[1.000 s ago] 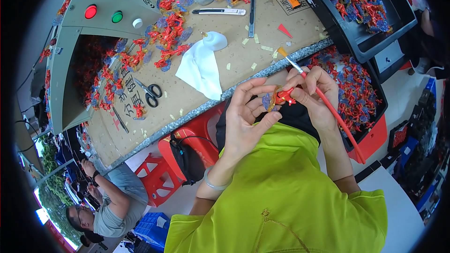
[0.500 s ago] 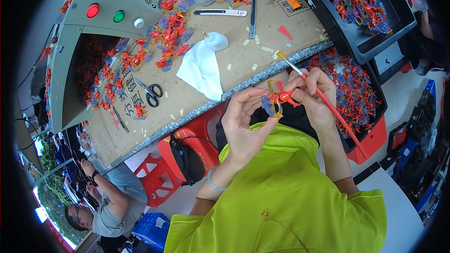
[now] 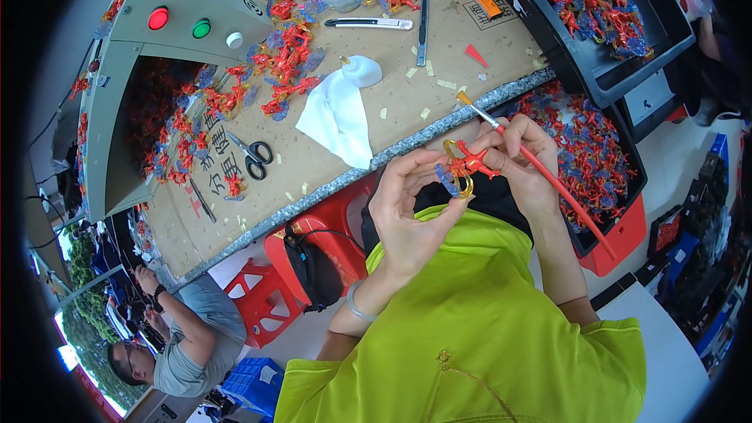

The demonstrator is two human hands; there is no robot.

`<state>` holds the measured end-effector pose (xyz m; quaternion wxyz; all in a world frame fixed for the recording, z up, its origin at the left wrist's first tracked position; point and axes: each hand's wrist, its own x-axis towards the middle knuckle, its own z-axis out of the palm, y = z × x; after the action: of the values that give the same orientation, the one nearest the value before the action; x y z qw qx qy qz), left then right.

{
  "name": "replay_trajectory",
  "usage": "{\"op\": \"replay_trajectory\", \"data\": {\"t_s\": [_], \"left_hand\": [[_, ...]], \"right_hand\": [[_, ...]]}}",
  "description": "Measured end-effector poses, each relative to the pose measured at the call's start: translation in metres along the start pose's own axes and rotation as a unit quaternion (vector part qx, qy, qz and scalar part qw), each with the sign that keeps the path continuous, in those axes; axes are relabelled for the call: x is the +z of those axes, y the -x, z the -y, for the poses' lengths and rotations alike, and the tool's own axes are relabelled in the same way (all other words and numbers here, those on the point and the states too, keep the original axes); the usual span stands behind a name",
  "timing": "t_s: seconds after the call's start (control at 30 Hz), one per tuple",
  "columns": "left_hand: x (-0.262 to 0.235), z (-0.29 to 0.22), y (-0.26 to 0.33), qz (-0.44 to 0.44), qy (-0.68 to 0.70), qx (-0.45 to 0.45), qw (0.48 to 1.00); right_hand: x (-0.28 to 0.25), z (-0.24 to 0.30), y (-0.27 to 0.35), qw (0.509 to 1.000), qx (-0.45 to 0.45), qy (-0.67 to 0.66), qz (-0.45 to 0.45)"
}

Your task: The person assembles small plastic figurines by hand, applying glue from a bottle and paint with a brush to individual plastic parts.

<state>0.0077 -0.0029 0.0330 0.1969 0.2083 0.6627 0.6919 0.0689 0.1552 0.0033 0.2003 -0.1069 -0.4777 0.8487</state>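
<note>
One broad worktop (image 3: 403,90), brown with a speckled stone rim, slants across the view. At its left end we see a grey metal box (image 3: 176,31) with red and green buttons and an open front; at its near right corner, a black tray (image 3: 662,35) partly filled with red and blue figures. From the box's opening toward the far edge we trace a loose band of similar figures (image 3: 290,51).

Just off the near edge, the left hand (image 3: 403,215) and the right hand (image 3: 533,164) face each other. The right fingers are clamped on a red-handled brush (image 3: 576,211), its bristles aimed toward the worktop. A white cloth (image 3: 341,121) reaches the middle of the near edge; toward the far edge lies a cutter knife (image 3: 368,23), and nearer the box, black-handled scissors (image 3: 252,155).

Smallest is the held figure (image 3: 472,160), red with a yellow ring and blue part, between the hands: we note left thumb and fingertips closed on its ring, right thumb and fingertips together at its red end.
</note>
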Motion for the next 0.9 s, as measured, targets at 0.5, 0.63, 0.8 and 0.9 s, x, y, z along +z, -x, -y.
{"op": "replay_trajectory", "data": {"t_s": [0.5, 0.63, 0.8, 0.9], "left_hand": [[0.000, 0.000, -0.004, -0.048, -0.208, 0.107, 0.971], [-0.001, -0.002, -0.007, -0.041, -0.252, 0.139, 0.957], [-0.001, -0.003, -0.009, -0.034, -0.261, 0.159, 0.952], [-0.002, -0.003, -0.010, -0.024, -0.249, 0.110, 0.962]], "right_hand": [[0.031, 0.056, 0.015, 0.925, -0.137, 0.350, 0.057], [0.035, 0.049, 0.015, 0.891, -0.129, 0.430, 0.066], [0.038, 0.048, 0.009, 0.866, -0.189, 0.458, 0.074], [0.038, 0.045, 0.002, 0.849, -0.230, 0.474, 0.037]]}}
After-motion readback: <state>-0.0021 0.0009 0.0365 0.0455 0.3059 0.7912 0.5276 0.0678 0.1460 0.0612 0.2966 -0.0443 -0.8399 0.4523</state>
